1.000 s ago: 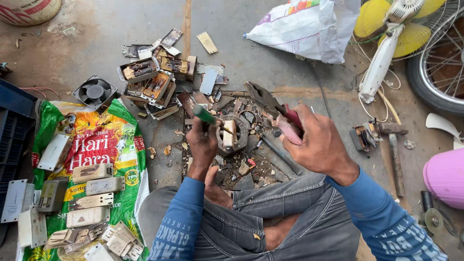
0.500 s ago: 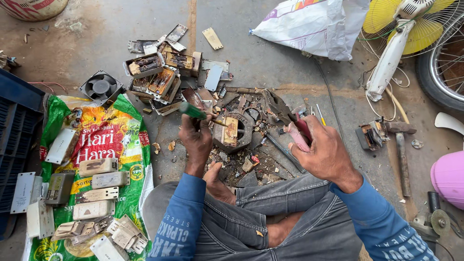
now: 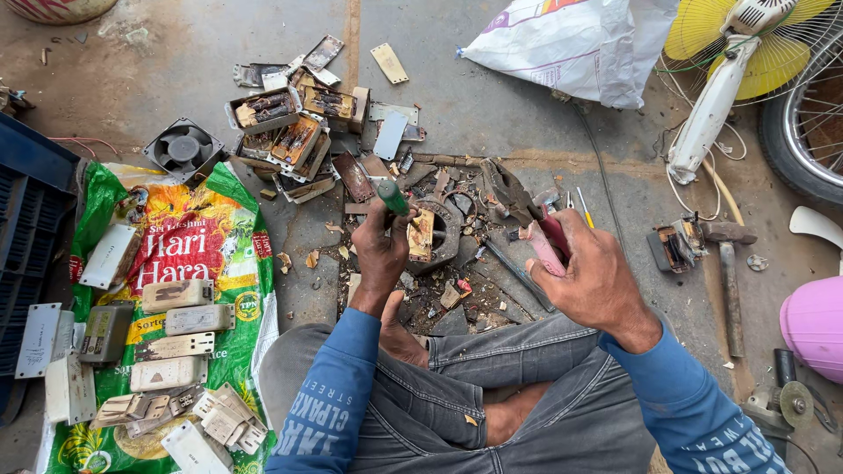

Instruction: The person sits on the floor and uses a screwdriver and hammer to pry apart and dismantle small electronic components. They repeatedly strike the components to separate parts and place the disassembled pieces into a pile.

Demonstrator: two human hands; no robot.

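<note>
Head view, my left hand (image 3: 379, 254) fisted round green-handled screwdriver (image 3: 392, 197) at round metal part (image 3: 436, 233) on floor, my right hand (image 3: 590, 279) clamping red-handled pliers (image 3: 525, 215), scrap pile (image 3: 294, 132) beyond, hammer (image 3: 727, 263) right, printed sack (image 3: 176, 290) left.

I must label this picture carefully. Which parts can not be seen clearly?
Head view only:
- Tip of green-handled screwdriver: hidden behind left hand.
- Jaws of red-handled pliers: lost among the grey metal scrap.
- Pink plastic dome: cut by right edge.
- Yellow fan: cut by top edge.
</note>
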